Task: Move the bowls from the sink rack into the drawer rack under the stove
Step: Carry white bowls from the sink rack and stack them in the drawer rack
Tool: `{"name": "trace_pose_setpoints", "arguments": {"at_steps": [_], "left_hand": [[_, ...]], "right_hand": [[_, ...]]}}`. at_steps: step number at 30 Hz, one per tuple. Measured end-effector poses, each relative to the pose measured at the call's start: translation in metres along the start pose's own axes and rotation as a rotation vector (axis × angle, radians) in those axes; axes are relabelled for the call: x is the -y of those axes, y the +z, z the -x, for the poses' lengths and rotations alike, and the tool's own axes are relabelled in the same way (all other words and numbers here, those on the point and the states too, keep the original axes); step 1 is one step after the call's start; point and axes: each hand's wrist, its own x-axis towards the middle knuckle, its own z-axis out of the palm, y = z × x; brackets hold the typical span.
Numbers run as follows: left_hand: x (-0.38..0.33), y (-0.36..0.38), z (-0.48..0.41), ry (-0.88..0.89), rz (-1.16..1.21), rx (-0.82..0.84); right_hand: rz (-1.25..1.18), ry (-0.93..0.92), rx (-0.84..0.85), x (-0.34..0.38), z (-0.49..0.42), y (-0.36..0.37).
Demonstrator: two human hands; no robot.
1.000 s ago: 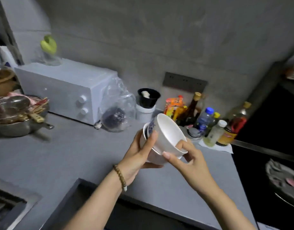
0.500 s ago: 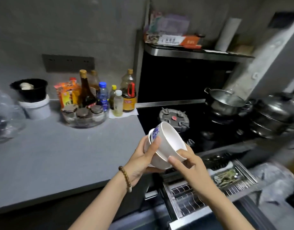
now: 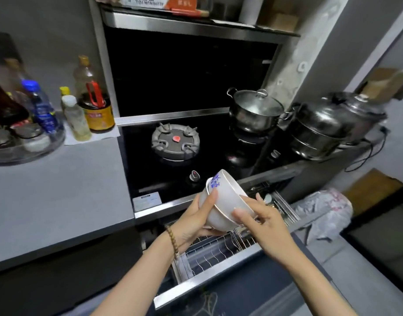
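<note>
Two nested white bowls (image 3: pixel 223 201) with blue markings are tilted on their side, held between both hands above the open drawer. My left hand (image 3: pixel 193 222), with a bead bracelet on the wrist, grips the outer bowl from the left, thumb on its rim. My right hand (image 3: pixel 262 220) holds the inner bowl's base from the right. Below them, the pulled-out drawer rack (image 3: pixel 216 254) under the stove shows wire dividers and a steel front edge. The sink rack is out of view.
The black gas stove (image 3: pixel 175 142) carries a bare burner and a lidded steel pot (image 3: pixel 255 110). Stacked steel pots (image 3: pixel 319 128) stand at the right. Sauce bottles (image 3: pixel 93 96) and jars crowd the grey counter (image 3: pixel 59 190) at left. A plastic bag (image 3: pixel 325 208) lies on the floor.
The view has swung right from the counter and microwave to the stove. Both hands have carried the bowls along and now hold them over the open drawer rack.
</note>
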Motion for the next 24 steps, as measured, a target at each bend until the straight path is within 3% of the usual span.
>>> {"name": "trace_pose_setpoints", "arguments": {"at_steps": [9, 24], "left_hand": [[0.045, 0.006, -0.051, -0.116, -0.010, -0.006], [0.149, 0.017, -0.186, -0.239, -0.092, -0.392]], "right_hand": [[-0.204, 0.124, -0.039, -0.067, -0.010, -0.015], [-0.374, 0.474, 0.266, -0.230, -0.086, -0.061]]}}
